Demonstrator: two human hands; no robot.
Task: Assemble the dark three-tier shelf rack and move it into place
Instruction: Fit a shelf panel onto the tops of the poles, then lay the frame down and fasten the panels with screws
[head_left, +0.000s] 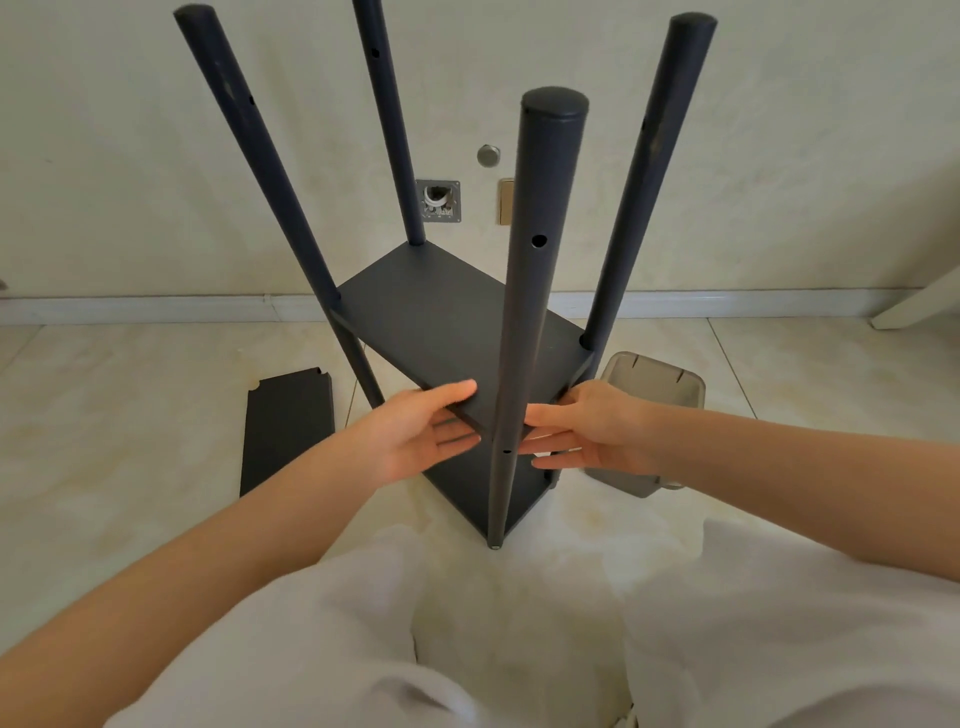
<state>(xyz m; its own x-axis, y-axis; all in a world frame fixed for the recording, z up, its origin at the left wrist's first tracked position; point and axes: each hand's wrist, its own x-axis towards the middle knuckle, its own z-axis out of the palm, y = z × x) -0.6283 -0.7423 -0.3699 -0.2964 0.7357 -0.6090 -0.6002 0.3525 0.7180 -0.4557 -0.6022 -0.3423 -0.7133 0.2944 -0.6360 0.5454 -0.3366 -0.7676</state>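
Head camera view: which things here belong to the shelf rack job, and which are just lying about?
Job: four posts, middle shelf held by left hand and right hand, bottom shelf, loose shelf board.
Lying about: grey bin, open wall box.

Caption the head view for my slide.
Left hand and right hand hold the middle shelf beside the near post; spare shelf board lies on the floor.
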